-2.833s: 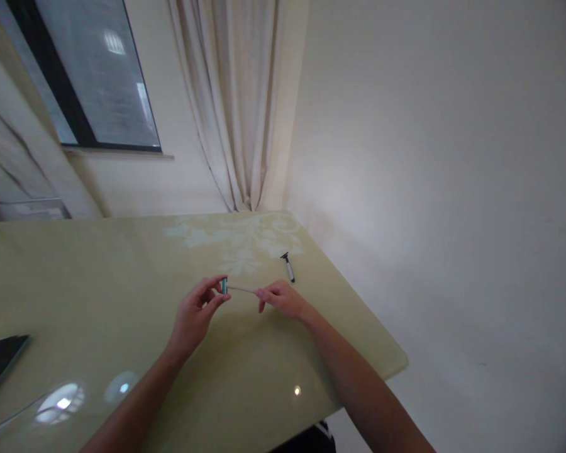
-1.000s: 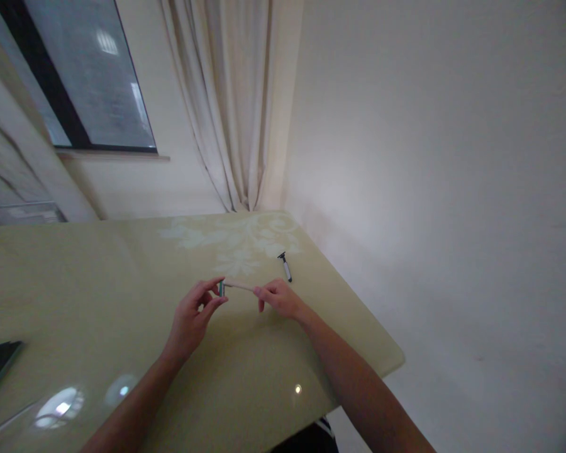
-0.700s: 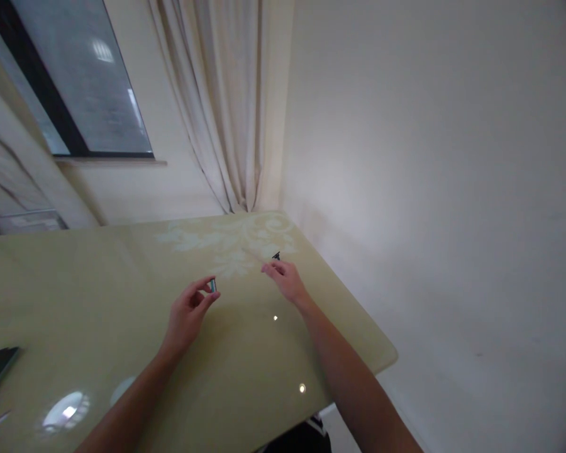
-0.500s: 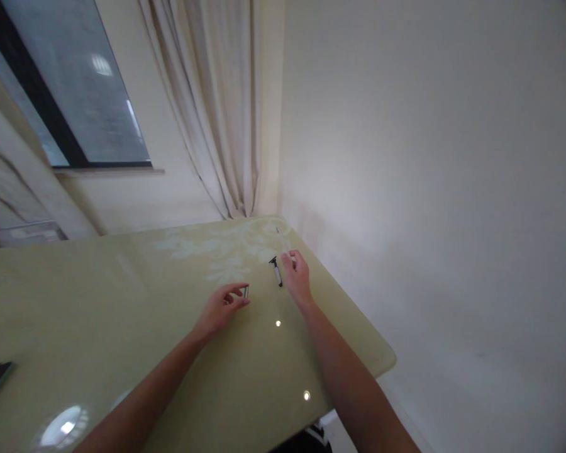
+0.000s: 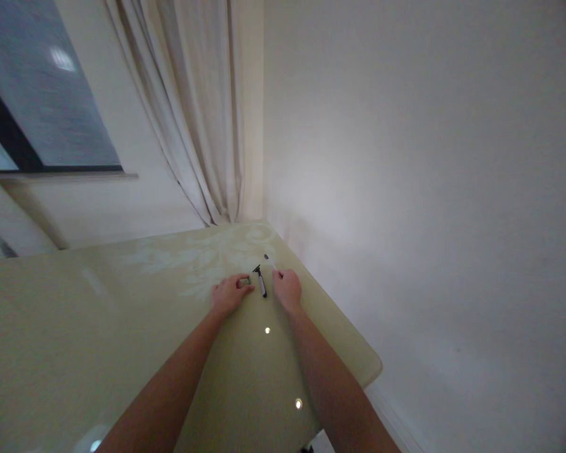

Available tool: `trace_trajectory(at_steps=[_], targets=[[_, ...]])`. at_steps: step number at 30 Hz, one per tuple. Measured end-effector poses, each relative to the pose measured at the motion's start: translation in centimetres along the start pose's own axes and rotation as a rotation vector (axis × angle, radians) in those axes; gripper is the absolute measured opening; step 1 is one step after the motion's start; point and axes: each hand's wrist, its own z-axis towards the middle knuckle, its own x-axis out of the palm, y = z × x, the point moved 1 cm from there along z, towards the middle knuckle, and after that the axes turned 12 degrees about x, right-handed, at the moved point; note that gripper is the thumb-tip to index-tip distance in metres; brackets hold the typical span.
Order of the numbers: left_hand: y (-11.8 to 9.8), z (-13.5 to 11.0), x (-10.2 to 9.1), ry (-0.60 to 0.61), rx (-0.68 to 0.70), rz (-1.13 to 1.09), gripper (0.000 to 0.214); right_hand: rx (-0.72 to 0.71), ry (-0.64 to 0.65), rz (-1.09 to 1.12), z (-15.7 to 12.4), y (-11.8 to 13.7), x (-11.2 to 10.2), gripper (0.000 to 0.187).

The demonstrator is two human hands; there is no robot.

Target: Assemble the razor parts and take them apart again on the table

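Fingers of the left hand (image 5: 227, 294) pinch together on a small greenish cartridge (image 5: 248, 282), low over the table (image 5: 122, 327), a glossy pale-green top with a faint leaf pattern. The right hand (image 5: 287, 288) curls its fingers round a thin pale stick (image 5: 270, 262), whose dark tip pokes out past them. Between both hands a slim black-and-silver razor handle (image 5: 261, 284) lies flat on the tabletop, its head end farther from the person.
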Motion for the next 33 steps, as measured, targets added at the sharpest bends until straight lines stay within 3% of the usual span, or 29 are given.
trace_trajectory(at_steps=[6, 25, 33], targets=[[-0.1, -0.2, -0.2, 0.016, 0.020, 0.033, 0.043, 0.031, -0.060, -0.230, -0.3, -0.3, -0.3, 0.032], [0.1, -0.5, 0.0, -0.030, 0.053, 0.026, 0.039, -0.020, -0.088, -0.265, 0.1, -0.7, 0.0, 0.027], [-0.2, -0.4, -0.2, -0.074, 0.045, -0.093, 0.050, -0.065, -0.164, -0.188, 0.4, -1.0, 0.2, 0.020]])
